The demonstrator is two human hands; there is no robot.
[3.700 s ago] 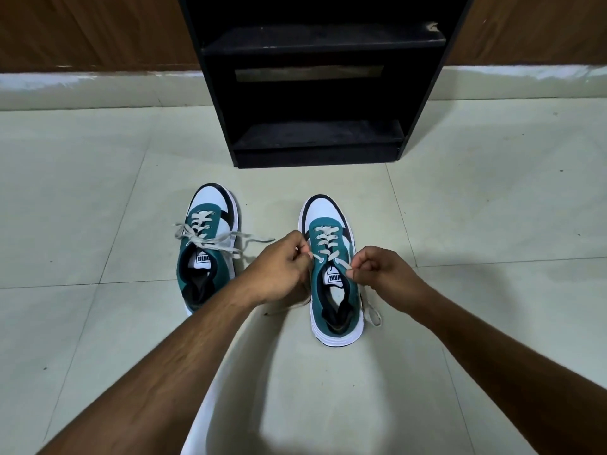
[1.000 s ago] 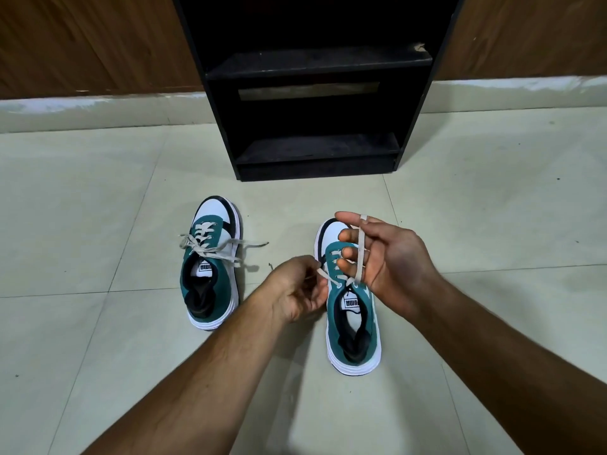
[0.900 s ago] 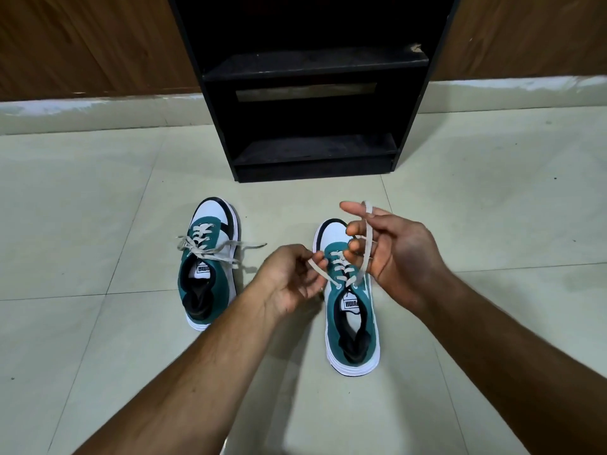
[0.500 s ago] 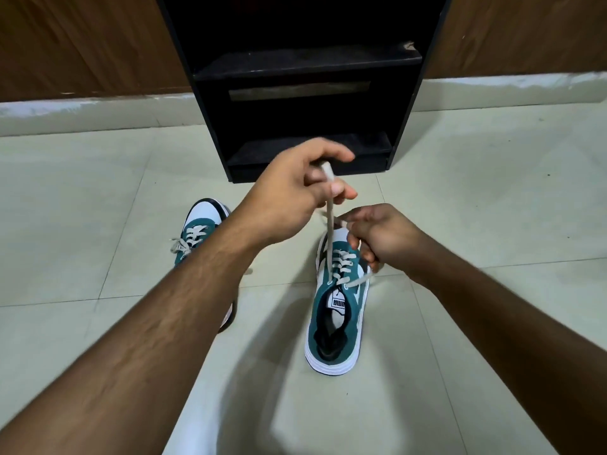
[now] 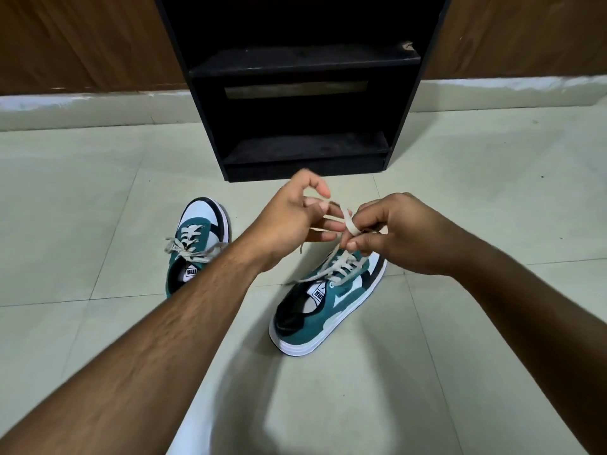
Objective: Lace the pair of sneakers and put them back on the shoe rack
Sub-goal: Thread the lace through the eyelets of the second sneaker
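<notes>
Two teal, white and black sneakers stand on the tiled floor. The left sneaker (image 5: 201, 238) has its beige laces tied in a bow, and my left forearm covers its heel. The right sneaker (image 5: 323, 298) is turned with its toe to the right, under my hands. My left hand (image 5: 292, 221) and my right hand (image 5: 391, 231) both pinch the right sneaker's beige lace (image 5: 348, 221), which wraps over my right fingers above the shoe. The black shoe rack (image 5: 305, 87) stands just beyond, its shelves bare.
A brown wooden wall (image 5: 82, 41) with a pale skirting strip (image 5: 82, 106) runs behind the rack. Light tiled floor (image 5: 476, 178) spreads on both sides of the sneakers and toward me.
My left hand has come down from its raised pull and met my right hand above the shoe. The lace now loops over my right fingers. The right sneaker's toe has swung to the right.
</notes>
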